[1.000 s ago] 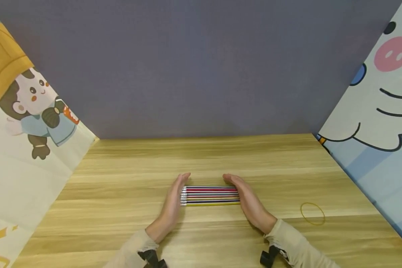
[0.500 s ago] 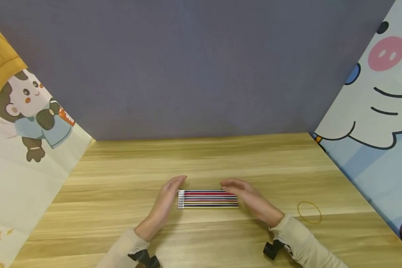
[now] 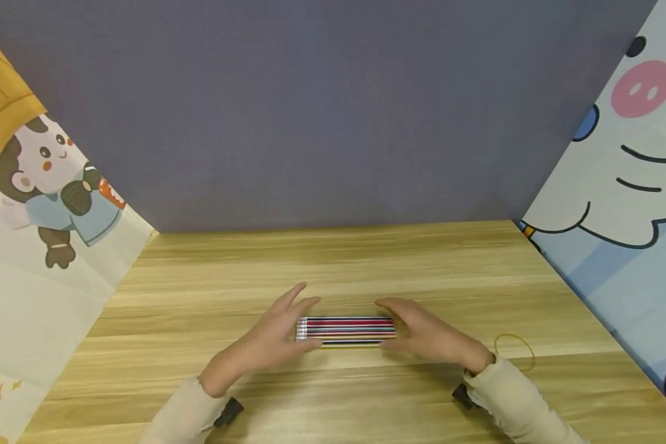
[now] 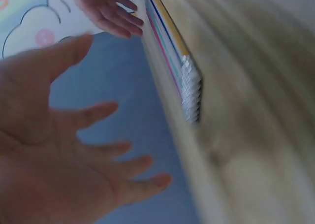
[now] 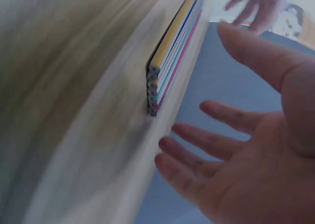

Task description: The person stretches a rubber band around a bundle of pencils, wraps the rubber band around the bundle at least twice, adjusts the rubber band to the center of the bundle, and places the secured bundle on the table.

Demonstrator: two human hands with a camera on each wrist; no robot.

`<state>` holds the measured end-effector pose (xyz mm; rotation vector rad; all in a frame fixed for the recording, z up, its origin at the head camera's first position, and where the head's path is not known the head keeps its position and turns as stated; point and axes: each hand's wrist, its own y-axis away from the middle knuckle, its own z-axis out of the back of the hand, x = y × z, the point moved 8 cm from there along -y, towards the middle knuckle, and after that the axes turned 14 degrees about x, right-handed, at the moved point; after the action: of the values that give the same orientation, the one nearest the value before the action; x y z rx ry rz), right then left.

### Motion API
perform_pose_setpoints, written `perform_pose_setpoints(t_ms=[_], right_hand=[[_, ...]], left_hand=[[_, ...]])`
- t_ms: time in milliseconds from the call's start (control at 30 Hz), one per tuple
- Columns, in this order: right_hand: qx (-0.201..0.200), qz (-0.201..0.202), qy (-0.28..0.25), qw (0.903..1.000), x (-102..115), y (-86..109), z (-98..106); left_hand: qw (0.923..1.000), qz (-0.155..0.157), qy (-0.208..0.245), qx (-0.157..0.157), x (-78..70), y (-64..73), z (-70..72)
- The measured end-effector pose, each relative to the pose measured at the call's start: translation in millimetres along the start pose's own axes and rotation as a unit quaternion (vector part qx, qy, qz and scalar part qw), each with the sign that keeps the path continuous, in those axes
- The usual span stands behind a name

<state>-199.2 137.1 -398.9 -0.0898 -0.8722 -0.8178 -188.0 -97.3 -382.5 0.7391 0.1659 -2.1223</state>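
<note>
Left forearm (image 3: 180,410) comes in from seven o'clock, right forearm (image 3: 524,401) from five; the left hand (image 3: 272,339) has its fingers spread, aimed between one and two o'clock, thumb toward three; the right hand (image 3: 430,333) has gently bent fingers toward ten, thumb toward nine; both palms face inward, well apart.
</note>
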Motion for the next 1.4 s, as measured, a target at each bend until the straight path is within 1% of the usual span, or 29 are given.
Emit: perform_pose_setpoints(t_ms=[67,167,233,400,467,600,733,833,933,1000,1100,1233,1300,1400], right_hand=[[0.004,-0.013,0.042,0.9990,2.5,0.3,-0.9],[0.011,-0.030,0.089,0.9955,4.1,-2.6,-3.2],[0.016,-0.039,0.109,0.9931,4.6,-4.7,-4.5],[0.015,-0.047,0.135,0.9896,5.2,-9.0,-4.9],[0.013,-0.046,0.137,0.9895,5.5,-10.7,-5.2],[0.013,-0.049,0.148,0.9877,4.5,-13.6,-6.7],[0.012,-0.044,0.172,0.9841,3.6,-15.8,-8.0],[0.007,-0.030,0.190,0.9814,5.0,-16.5,-7.9],[-0.001,-0.015,0.203,0.9790,6.4,-15.5,-7.8],[-0.008,-0.004,0.208,0.9780,7.6,-14.2,-7.3],[-0.019,0.013,0.214,0.9765,9.4,-13.3,-6.3],[-0.027,0.026,0.220,0.9748,9.5,-14.1,-5.8],[-0.027,0.030,0.226,0.9734,9.8,-14.6,-6.8],[-0.031,0.050,0.230,0.9713,12.9,-15.4,-10.1]], left_hand=[[0.9983,-0.015,-0.054,0.014,-7.4,-0.5,-2.8],[0.9931,-0.026,-0.111,0.026,-14.7,-3.5,-8.7],[0.9900,-0.030,-0.134,0.032,-17.3,-6.6,-12.8],[0.9806,-0.019,-0.190,0.042,-19.0,-13.6,-19.4],[0.9785,-0.011,-0.200,0.050,-18.2,-15.3,-20.6],[0.9774,-0.001,-0.201,0.065,-15.9,-17.1,-21.7],[0.9763,0.004,-0.205,0.070,-13.9,-17.8,-22.3],[0.9741,0.005,-0.215,0.068,-13.5,-20.6,-24.4],[0.9693,0.003,-0.238,0.061,-16.2,-24.0,-27.0],[0.9658,0.000,-0.255,0.049,-19.0,-25.7,-28.0],[0.9648,0.001,-0.261,0.034,-21.9,-26.3,-27.9],[0.9642,0.001,-0.264,0.024,-23.2,-26.5,-27.7],[0.9639,-0.008,-0.265,0.019,-24.3,-26.9,-28.5],[0.9634,-0.033,-0.266,0.009,-28.1,-26.5,-30.6]])
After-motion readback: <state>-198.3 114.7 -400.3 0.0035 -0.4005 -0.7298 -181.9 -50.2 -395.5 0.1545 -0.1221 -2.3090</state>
